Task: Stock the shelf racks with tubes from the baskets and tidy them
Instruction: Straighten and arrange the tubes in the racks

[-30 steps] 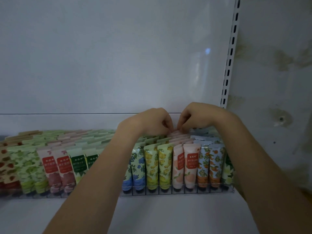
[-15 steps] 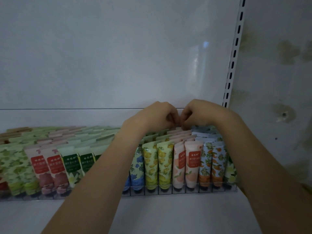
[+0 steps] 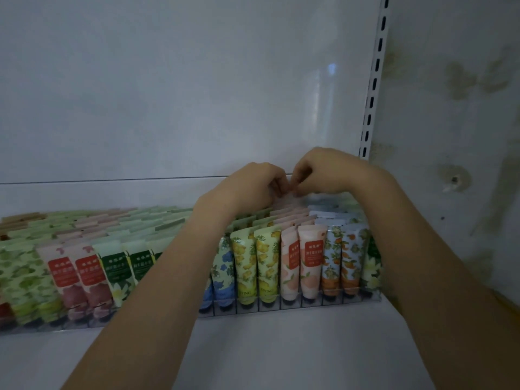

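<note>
**Head view, shelf level.** We look down on a white shelf [image 3: 253, 350] carrying two clear divided racks set side by side.

The right rack [image 3: 292, 304], at 6 o'clock from the hands, holds upright tubes, caps down, in narrow lanes that run front to back. From its 9 o'clock end to its 3 o'clock end we read:
- blue-flower tubes [image 3: 225, 266]
- lemon tubes [image 3: 247, 266]
- peach tubes [image 3: 309, 257]
- orange-fruit tubes [image 3: 349, 257]
- one white-flower tube [image 3: 372, 266], partly hidden by the right forearm

The left rack [image 3: 56, 326], towards 8 o'clock, holds green-leaf tubes [image 3: 25, 277], red-label tubes [image 3: 90, 277] and green-label tubes [image 3: 115, 271]. Its lanes are filled to the back.

The left hand [image 3: 247, 190] and the right hand [image 3: 329, 173] meet at the far end of the peach lanes, at 12 o'clock of the right rack. Both have curled fingers, and their tips come together on the pale crimped top of the rear tube [image 3: 284, 197]. That tube stands in its lane, touching the tube in front of it. How much of it the fingers cover we cannot tell.

Behind the racks stands a plain white back panel [image 3: 168, 94]. A slotted upright [image 3: 375, 80] rises at 1 o'clock, and a stained wall [image 3: 464, 108] lies at 3 o'clock.
</note>
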